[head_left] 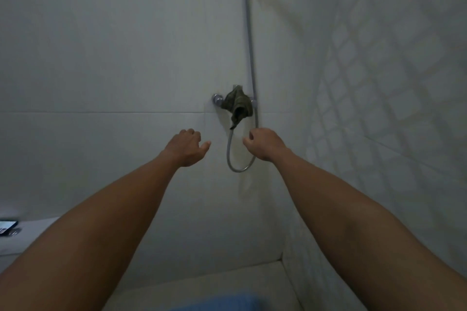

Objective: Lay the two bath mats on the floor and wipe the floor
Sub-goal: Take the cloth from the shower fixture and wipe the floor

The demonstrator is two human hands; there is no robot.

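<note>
Cloth (238, 106), dark green and crumpled, hangs over the shower tap (217, 100) on the far white wall (101, 58), one corner dangling down. Below it both arms reach forward. The left hand (188, 146) is near the cloth but apart from it, lower and to the left, fingers loosely curled, thumb out, holding nothing. The right hand (262, 142) is just below the cloth, fingers curled in beside the metal shower hose (250, 33); whether it pinches anything I cannot tell. The hose runs down the wall and loops under the tap. A blue patch (219, 302), perhaps a mat, lies at the near edge on the pale floor (202, 283). A phone (7, 227) rests at far left.
</note>
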